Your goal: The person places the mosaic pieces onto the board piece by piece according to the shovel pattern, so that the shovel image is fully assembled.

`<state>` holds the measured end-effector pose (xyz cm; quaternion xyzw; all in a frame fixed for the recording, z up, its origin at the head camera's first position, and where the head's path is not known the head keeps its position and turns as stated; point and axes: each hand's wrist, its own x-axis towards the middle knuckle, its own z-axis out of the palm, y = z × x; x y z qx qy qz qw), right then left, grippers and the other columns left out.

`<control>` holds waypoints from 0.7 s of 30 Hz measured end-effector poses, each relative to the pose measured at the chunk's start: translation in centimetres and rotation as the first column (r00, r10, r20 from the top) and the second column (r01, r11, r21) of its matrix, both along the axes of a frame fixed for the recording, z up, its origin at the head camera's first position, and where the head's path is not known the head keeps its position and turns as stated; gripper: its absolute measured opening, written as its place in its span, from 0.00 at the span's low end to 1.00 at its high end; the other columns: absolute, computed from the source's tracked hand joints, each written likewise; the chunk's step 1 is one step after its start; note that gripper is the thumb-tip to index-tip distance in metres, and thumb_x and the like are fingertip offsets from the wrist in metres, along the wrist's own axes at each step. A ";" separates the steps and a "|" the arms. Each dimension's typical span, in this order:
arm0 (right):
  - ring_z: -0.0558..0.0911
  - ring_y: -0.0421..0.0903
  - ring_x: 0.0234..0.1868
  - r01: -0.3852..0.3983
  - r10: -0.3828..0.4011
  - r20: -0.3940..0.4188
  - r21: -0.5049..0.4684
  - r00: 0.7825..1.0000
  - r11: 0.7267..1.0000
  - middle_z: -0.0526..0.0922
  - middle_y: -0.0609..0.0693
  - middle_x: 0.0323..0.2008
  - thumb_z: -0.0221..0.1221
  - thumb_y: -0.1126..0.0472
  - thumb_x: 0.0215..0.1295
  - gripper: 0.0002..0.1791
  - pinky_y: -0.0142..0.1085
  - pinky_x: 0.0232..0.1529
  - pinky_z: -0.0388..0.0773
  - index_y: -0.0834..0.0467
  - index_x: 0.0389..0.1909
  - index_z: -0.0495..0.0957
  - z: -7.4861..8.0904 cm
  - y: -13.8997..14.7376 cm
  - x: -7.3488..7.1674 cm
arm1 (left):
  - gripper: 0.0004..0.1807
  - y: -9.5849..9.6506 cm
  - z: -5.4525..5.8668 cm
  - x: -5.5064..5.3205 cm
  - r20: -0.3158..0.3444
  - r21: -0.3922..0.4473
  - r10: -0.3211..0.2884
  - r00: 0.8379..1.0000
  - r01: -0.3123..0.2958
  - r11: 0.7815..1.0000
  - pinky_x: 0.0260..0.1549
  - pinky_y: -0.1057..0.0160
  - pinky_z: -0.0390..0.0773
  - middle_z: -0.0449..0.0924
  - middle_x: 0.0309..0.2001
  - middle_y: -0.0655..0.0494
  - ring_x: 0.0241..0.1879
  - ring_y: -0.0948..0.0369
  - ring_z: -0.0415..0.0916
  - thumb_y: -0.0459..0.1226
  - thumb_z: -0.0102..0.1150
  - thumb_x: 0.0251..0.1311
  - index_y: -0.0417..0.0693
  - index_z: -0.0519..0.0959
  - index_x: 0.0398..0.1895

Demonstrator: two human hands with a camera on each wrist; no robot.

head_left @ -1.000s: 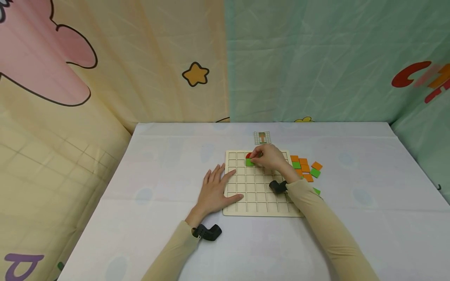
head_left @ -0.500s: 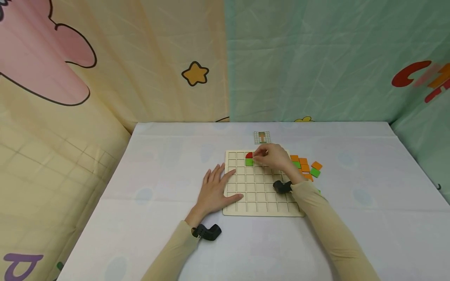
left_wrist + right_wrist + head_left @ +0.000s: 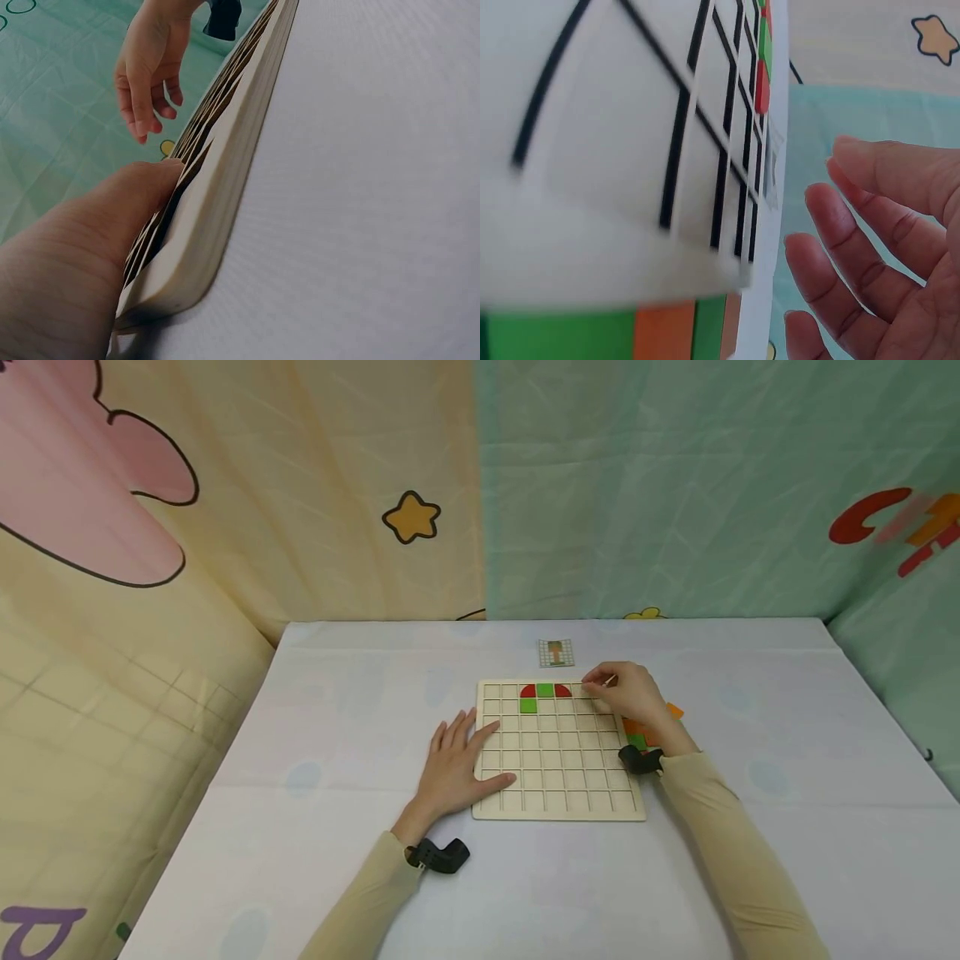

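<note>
A pale wooden grid board (image 3: pixel 558 768) lies flat on the table. My left hand (image 3: pixel 456 768) rests at its left edge, fingers spread and thumb over the lower left cells. In the top row a green square tile (image 3: pixel 545 690) sits between two red tiles with a rounded corner, the left one (image 3: pixel 528 692) and the right one (image 3: pixel 562 692). Another green tile (image 3: pixel 528 706) lies below the left red one. Over the board's top right corner hovers my right hand (image 3: pixel 628 695); the right wrist view shows its fingers (image 3: pixel 832 210) loosely bent, with nothing between them.
Behind the board lies a small card (image 3: pixel 556 652) with a printed grid picture. Loose orange and green tiles (image 3: pixel 637 741) lie along the board's right side, partly hidden by the right hand and forearm. Printed curtains (image 3: pixel 675 485) stand behind the table.
My right hand has moved right, away from the top row tiles. The top green tile and right red tile, hidden before, now show. The left hand stays in place.
</note>
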<state>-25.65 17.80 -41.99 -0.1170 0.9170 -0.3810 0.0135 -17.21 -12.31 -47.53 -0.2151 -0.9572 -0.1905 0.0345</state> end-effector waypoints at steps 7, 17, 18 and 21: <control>0.76 0.51 0.35 0.022 -0.021 0.071 -0.004 0.997 1.000 0.81 0.56 0.40 0.60 0.55 0.65 0.13 0.40 0.31 0.73 0.60 0.42 0.82 -0.1 2.6 0.4 | 0.45 0.0 -0.1 0.0 -0.007 -0.001 -0.004 1.000 0.004 1.000 0.66 0.49 0.34 0.46 0.73 0.45 0.72 0.51 0.37 0.67 0.52 0.53 0.57 0.60 0.71; 0.72 0.61 0.52 -0.005 -0.001 0.124 0.044 0.992 0.999 0.73 0.67 0.54 0.61 0.57 0.64 0.21 0.53 0.50 0.69 0.67 0.53 0.76 -0.4 4.7 0.7 | 0.45 0.0 -0.2 0.0 -0.011 -0.003 0.000 1.000 0.000 1.000 0.67 0.50 0.34 0.46 0.73 0.45 0.72 0.52 0.37 0.67 0.52 0.53 0.58 0.60 0.71; 0.72 0.61 0.52 -0.012 0.006 0.119 0.050 0.993 0.999 0.73 0.67 0.54 0.62 0.58 0.63 0.21 0.54 0.51 0.69 0.67 0.53 0.76 -0.4 4.8 0.7 | 0.45 0.0 -0.2 0.0 -0.012 -0.004 -0.001 1.000 0.001 1.000 0.67 0.50 0.34 0.46 0.73 0.45 0.72 0.52 0.37 0.67 0.52 0.53 0.58 0.60 0.71; 0.73 0.62 0.51 -0.022 0.015 0.114 0.061 0.993 0.998 0.73 0.67 0.53 0.62 0.57 0.63 0.23 0.54 0.53 0.69 0.68 0.53 0.76 -0.6 5.1 0.7 | 0.45 0.0 -0.2 0.0 -0.016 -0.004 -0.004 1.000 0.004 1.000 0.66 0.49 0.35 0.46 0.73 0.45 0.72 0.51 0.38 0.67 0.52 0.53 0.58 0.60 0.71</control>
